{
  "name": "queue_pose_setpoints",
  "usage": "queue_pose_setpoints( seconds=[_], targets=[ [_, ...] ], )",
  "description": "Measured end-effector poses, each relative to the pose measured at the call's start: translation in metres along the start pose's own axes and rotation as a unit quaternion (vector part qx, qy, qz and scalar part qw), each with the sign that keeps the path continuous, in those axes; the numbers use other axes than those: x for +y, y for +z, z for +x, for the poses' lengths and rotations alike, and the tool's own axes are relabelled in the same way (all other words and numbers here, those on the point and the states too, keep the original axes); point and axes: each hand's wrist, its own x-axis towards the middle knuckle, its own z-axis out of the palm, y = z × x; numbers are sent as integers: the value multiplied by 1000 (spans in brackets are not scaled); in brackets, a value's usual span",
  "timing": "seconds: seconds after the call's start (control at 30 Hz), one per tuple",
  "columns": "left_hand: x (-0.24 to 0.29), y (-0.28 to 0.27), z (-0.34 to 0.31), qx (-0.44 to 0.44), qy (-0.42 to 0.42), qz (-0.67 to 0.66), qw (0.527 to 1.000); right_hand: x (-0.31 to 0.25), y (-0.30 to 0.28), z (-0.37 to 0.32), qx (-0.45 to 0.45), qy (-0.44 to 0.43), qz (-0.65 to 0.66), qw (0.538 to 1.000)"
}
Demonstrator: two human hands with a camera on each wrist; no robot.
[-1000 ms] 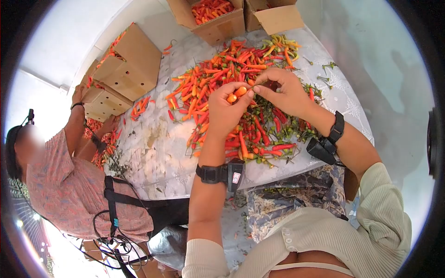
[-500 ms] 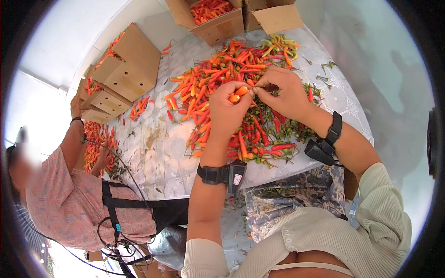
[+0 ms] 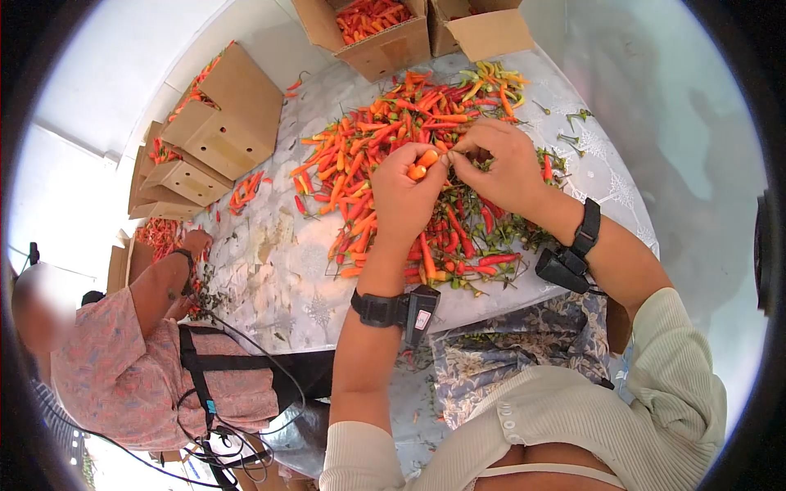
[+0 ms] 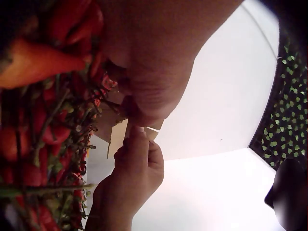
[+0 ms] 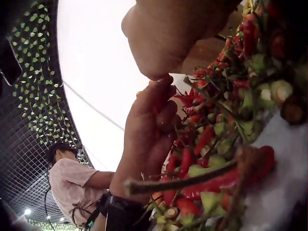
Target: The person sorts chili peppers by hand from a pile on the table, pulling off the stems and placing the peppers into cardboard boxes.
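Note:
My left hand (image 3: pixel 407 190) is raised over a heap of red and orange chili peppers (image 3: pixel 352 164). It grips a couple of orange chili peppers (image 3: pixel 422 166), whose rounded ends show between thumb and fingers. Close against its fingertips, my right hand (image 3: pixel 503 168) has thumb and forefinger drawn together in a pinch at a pepper's stem end. The stem itself is mostly hidden by the fingers. Both hands meet at the fingertips in the left wrist view, and in the right wrist view a bit of orange shows at the left hand (image 5: pixel 149 130).
Cardboard boxes (image 3: pixel 385 59) with chilies stand at the back, and more boxes (image 3: pixel 233 135) at the left. Yellowish chilies (image 3: pixel 495 79) lie at the heap's far side; loose green stems (image 3: pixel 577 119) dot the patterned tablecloth (image 3: pixel 614 184). Another person (image 3: pixel 155 368) works at the left.
My hands stay almost in place, fingertips together, the left shifting slightly. The other person's arm has come down from the boxes to the chilies at the left table edge.

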Motion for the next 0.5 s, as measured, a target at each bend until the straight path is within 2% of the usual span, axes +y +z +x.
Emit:
queue_pose_setpoints(
  seconds=[0.13, 0.17, 0.23, 0.27, 0.33, 0.43, 0.5],
  targets=[
    [-17, -3, 6, 62, -10, -48, 997, -1, -2, 1, 58, 50, 26, 997],
    [-22, -6, 8, 81, -15, -65, 994, 0, -2, 2, 48, 69, 32, 996],
    [-23, -13, 10, 96, -75, -151, 981, 2, -3, 3, 27, 108, 45, 993],
    [-23, -15, 10, 103, -105, -193, 970, 4, -2, 2, -4, 77, 19, 997],
    [-24, -15, 11, 105, -108, -217, 965, 11, 1, -1, -66, 14, -35, 997],
    [-25, -12, 12, 108, -94, -201, 969, 13, 5, -8, -193, 2, -44, 980],
    [-26, -11, 11, 101, -69, -167, 978, 11, 6, -11, -194, -28, -79, 977]
  ],
)
